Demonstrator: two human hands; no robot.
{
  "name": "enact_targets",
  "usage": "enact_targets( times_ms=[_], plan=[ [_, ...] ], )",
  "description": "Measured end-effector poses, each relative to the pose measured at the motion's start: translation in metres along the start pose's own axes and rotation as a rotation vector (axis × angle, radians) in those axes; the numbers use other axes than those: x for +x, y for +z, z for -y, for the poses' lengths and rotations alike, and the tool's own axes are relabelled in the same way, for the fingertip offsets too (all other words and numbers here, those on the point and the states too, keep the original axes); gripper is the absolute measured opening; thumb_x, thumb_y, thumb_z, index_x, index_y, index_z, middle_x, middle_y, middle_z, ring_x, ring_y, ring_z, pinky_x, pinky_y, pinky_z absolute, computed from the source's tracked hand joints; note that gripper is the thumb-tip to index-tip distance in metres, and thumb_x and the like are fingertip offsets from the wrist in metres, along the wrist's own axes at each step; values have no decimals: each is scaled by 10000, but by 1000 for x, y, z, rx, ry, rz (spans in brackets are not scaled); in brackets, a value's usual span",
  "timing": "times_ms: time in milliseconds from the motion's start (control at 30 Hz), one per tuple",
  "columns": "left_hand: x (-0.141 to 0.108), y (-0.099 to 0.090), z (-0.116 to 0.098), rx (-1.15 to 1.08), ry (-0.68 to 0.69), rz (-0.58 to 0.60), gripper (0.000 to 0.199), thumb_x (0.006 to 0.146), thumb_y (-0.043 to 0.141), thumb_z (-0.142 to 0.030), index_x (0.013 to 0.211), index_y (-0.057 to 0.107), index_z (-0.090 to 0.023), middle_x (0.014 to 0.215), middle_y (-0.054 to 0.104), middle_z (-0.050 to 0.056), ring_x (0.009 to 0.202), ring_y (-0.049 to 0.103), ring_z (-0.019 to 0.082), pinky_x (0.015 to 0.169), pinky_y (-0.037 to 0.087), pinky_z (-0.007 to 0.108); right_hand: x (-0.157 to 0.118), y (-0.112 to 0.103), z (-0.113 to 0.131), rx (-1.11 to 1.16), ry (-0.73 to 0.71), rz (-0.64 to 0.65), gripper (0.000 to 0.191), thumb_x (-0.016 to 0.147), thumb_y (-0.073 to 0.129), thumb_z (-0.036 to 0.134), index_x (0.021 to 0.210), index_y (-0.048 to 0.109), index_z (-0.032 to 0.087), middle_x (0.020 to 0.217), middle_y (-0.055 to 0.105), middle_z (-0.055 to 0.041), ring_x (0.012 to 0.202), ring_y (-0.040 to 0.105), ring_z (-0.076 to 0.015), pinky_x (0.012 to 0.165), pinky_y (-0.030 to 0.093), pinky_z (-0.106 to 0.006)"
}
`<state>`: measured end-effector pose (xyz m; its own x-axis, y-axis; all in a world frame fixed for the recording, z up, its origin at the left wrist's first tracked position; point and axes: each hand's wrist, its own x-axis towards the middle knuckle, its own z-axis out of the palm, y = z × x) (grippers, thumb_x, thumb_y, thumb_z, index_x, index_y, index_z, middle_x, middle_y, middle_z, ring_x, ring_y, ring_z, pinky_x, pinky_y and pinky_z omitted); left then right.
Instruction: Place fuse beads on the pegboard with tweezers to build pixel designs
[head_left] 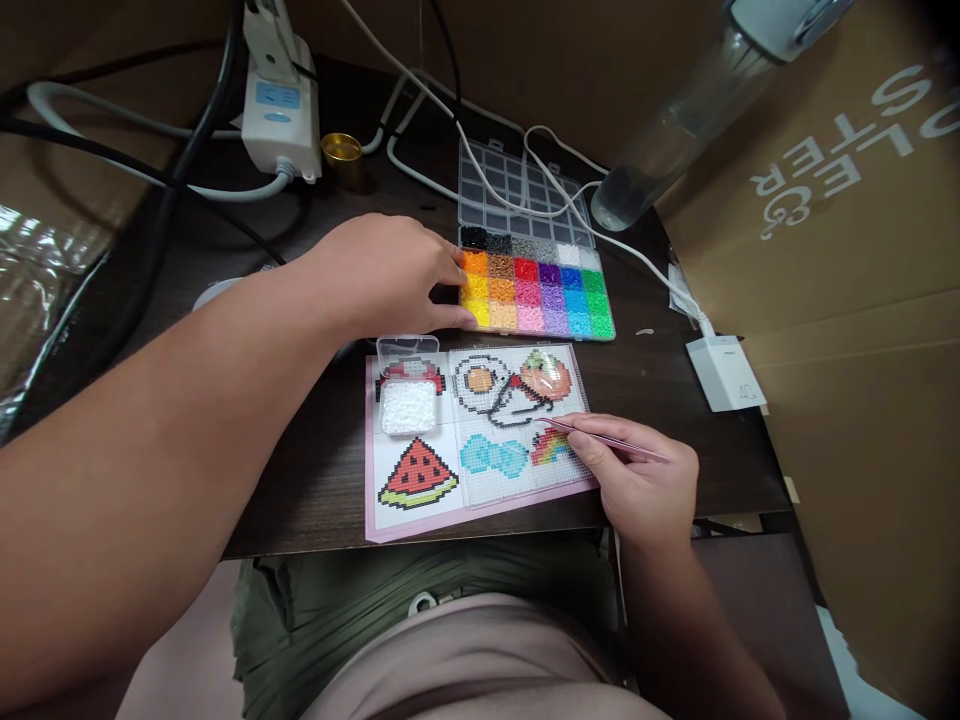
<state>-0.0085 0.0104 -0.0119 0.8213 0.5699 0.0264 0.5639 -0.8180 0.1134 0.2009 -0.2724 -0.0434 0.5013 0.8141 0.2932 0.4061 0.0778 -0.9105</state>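
My left hand [397, 275] rests at the left edge of an open bead case [536, 290], its fingers touching the case's side. The compartments hold beads sorted by colour. In my right hand [645, 480] are pink tweezers [615, 441], their tip over the clear pegboard [491, 490]. That board lies on a pattern sheet and carries a partly outlined black shape, with egg, fruit, bow and rainbow designs around it. A small open box of white beads [409, 408] sits on the sheet's left part, above a watermelon picture [418, 475].
A power strip [281, 110] and a gold cup [342, 150] stand at the back left. White cables cross the case's raised lid. A clear bottle [637, 180] stands behind right; a white charger [724, 373] lies at the right. Cardboard [862, 330] borders the table.
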Motion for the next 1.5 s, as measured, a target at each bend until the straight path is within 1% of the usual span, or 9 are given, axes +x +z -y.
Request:
enact_targets(
  times_ms=[200,333,633,767,1000,1100,1200,1367,1500],
  plan=[
    [-1,-2,-3,12,-20,35,642,1137,584,-760,1539,910,-380,1787,798,-15,1573,792,353,1260,638,497,1,0,0,-10,4,3,207,898,969,125,943,1037,315,925,978,-44,799,996,-291,758,841,-311],
    [-1,3,2,-7,20,-33,633,1126,561,-781,1473,931,-402,1696,854,-30,1526,826,329,1228,651,455,1,-1,0,-19,-3,10,209,908,968,123,954,1039,314,933,981,-44,800,995,-284,758,837,-304],
    [0,3,3,-29,3,-20,641,1094,551,-805,1400,959,-417,1507,915,-18,1482,830,330,1228,655,476,-3,-3,-2,-28,4,-37,153,921,996,158,946,1031,304,935,986,-46,816,996,-281,770,843,-314],
    [0,1,2,-50,-6,-6,626,1070,589,-801,1404,959,-425,1609,887,-12,1513,813,365,1238,643,513,-6,-3,-2,-51,10,-83,69,933,1006,223,938,1026,288,951,990,-67,842,997,-305,773,858,-369],
    [1,-7,-6,-14,-52,61,627,1099,608,-786,1474,936,-405,1652,867,-7,1565,787,393,1247,641,550,-13,-12,-12,-44,-11,-161,106,953,991,184,981,1027,280,1001,998,-85,885,994,-316,789,847,-400],
    [1,-8,-8,7,-50,81,619,1120,616,-758,1510,924,-389,1715,839,1,1592,776,399,1239,655,557,-13,-23,-17,-34,24,-141,120,956,999,171,997,1030,279,1030,1001,-101,900,990,-313,747,822,-375],
    [0,-6,-6,12,-27,37,576,1115,645,-743,1470,937,-396,1706,847,-18,1575,797,389,1209,667,533,-8,-31,-22,2,53,-103,100,923,1010,175,952,1023,270,982,993,-100,801,962,-286,644,778,-330],
    [-1,-7,-4,33,-23,53,590,1158,592,-722,1506,927,-384,1799,789,-47,1589,789,369,1204,672,515,-1,-27,-19,-17,99,-27,49,903,996,231,920,1022,269,929,983,-92,802,972,-309,689,824,-367],
    [-1,-4,-1,30,-4,26,560,1114,645,-716,1469,945,-403,1782,803,-36,1586,812,378,1236,680,526,2,-22,-13,-20,78,-30,83,881,988,219,907,1028,287,909,979,-71,790,978,-300,686,825,-336]
  ],
)
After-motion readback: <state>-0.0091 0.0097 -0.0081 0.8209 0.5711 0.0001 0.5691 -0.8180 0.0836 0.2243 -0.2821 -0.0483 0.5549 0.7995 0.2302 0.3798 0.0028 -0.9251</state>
